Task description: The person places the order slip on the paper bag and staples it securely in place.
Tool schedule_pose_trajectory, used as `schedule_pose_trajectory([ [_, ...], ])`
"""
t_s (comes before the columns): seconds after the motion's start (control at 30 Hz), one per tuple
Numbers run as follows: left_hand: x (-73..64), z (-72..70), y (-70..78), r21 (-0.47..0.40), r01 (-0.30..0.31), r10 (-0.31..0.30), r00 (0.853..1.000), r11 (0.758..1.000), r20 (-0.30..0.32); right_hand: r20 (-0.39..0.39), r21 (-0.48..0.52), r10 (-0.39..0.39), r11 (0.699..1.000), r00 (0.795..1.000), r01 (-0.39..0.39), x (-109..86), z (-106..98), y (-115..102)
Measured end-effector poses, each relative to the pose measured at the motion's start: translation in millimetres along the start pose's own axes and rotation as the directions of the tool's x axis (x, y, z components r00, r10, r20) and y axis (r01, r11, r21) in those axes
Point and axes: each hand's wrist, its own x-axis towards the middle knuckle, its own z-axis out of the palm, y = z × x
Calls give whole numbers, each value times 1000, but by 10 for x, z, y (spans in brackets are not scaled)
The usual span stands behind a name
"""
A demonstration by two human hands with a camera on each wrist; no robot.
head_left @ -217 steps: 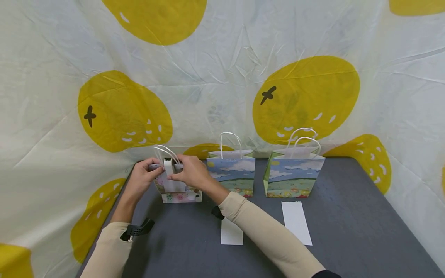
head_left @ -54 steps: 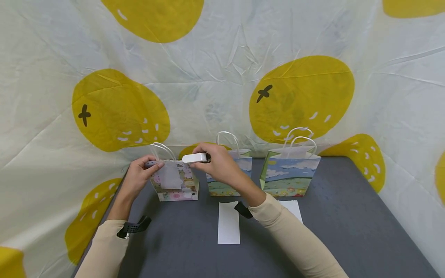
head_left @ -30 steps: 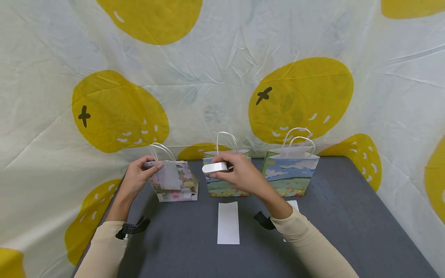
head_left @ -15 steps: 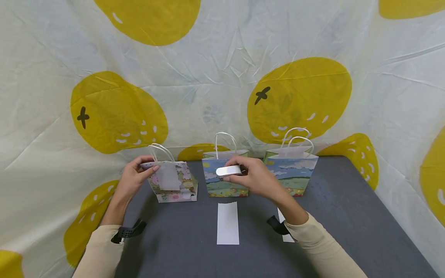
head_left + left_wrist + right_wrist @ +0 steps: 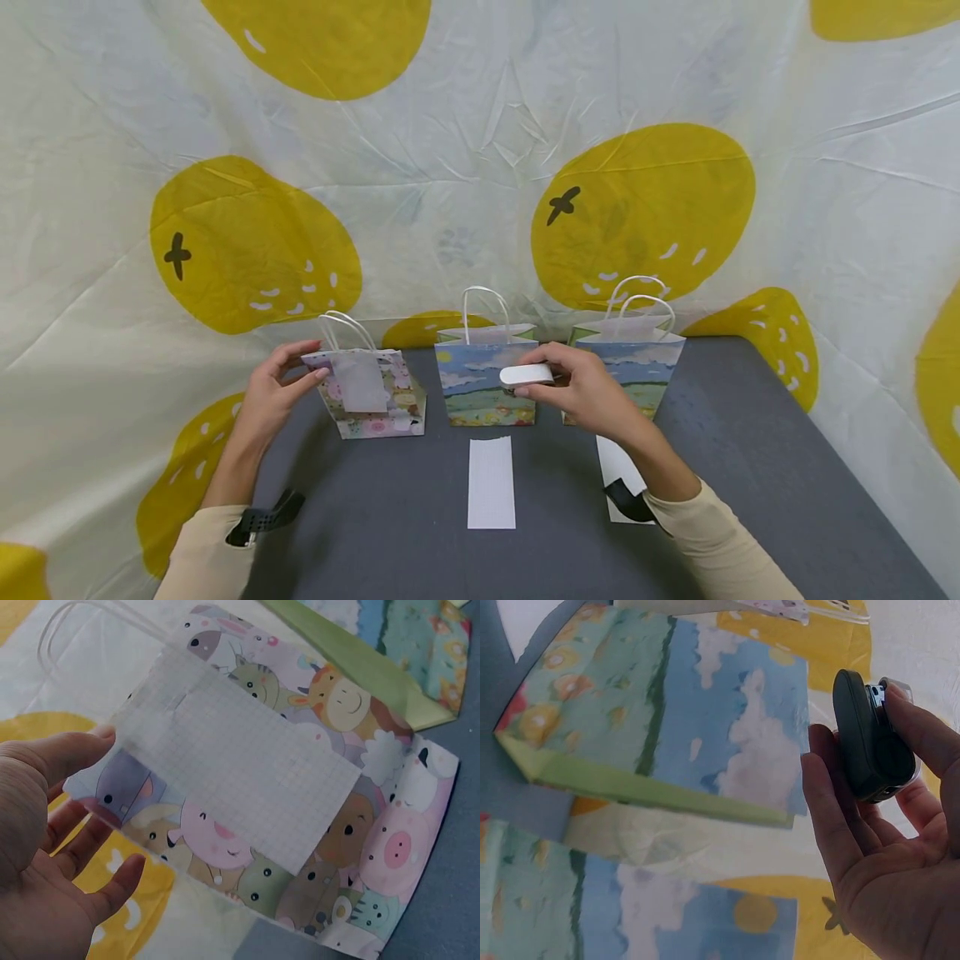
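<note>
A small stapler [image 5: 527,375], white on top and dark beneath, is held between the thumb and fingers of my right hand [image 5: 592,396], in front of the middle landscape bag [image 5: 480,392]. The right wrist view gives the dark side of the stapler [image 5: 862,742]. At the left stands a cartoon-animal paper gift bag [image 5: 408,404] with white handles. A gridded white paper slip [image 5: 247,765] lies flat against its front, its top at the bag's upper edge. My left hand [image 5: 262,400] is by the bag's upper left corner, thumb in front and fingers spread behind, not visibly gripping.
Another landscape bag [image 5: 637,367] stands to the right, partly behind my right hand. Two white paper slips lie on the dark grey table [image 5: 390,517]: one slip [image 5: 491,483] before the middle bag, the other slip [image 5: 618,467] partly under my right forearm. A lemon-patterned curtain [image 5: 450,208] hangs behind.
Earlier both hands were at the animal bag's top, the stapler over the slip. My right hand has since carried the stapler rightward. My left hand has loosened from the bag's corner.
</note>
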Motion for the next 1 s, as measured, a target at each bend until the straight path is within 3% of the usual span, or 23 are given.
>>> schedule_pose_trajectory([
  [0.2,-113,-53,-10,1,49,-49,998,999,-30,-10,-13,42,999,999,-42,-104,-76,87],
  [0.73,-350,-116,-49,24,54,-53,997,998,-60,-23,-79,104,991,994,-105,-351,-315,338],
  [1.0,-441,-110,-85,51,85,-82,995,995,-60,-44,-104,112,988,993,-116,-484,-439,572],
])
